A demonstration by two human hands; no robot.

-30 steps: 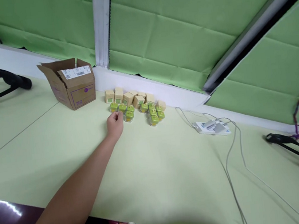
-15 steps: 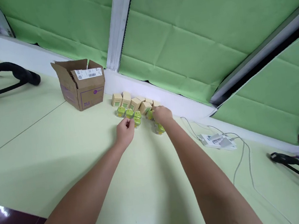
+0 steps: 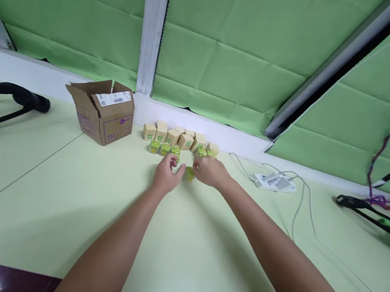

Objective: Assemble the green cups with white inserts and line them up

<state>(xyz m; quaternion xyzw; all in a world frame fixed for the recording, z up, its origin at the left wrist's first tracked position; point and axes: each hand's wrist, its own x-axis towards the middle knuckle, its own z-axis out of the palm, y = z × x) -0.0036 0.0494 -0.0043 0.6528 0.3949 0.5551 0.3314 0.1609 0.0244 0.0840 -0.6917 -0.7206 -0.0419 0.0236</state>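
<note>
Between my two hands is a small clear container with a green top (image 3: 189, 173), blurred, pinched in the fingertips of my right hand (image 3: 211, 170). My left hand (image 3: 166, 174) is held just left of it, thumb and fingers apart. Its fingertips are by another green-topped container (image 3: 175, 151), and whether they touch it I cannot tell. Two more such containers (image 3: 154, 146) line up to the left. Beyond my right hand, other green-topped containers (image 3: 201, 152) are partly hidden by it. Behind them stands a row of small tan cardboard boxes (image 3: 186, 141) with green squares.
An open brown carton (image 3: 116, 123) with a white label stands at the back left. At right lie a white power strip (image 3: 273, 181) and grey cables. Black-framed objects sit at the far left (image 3: 26, 97) and far right (image 3: 381, 222). Green blinds (image 3: 227, 65) hang behind the table.
My right hand has moved left and nearer, bringing a green-topped container toward my left hand. My left hand's thumb has spread away from its fingers. The view has shifted slightly.
</note>
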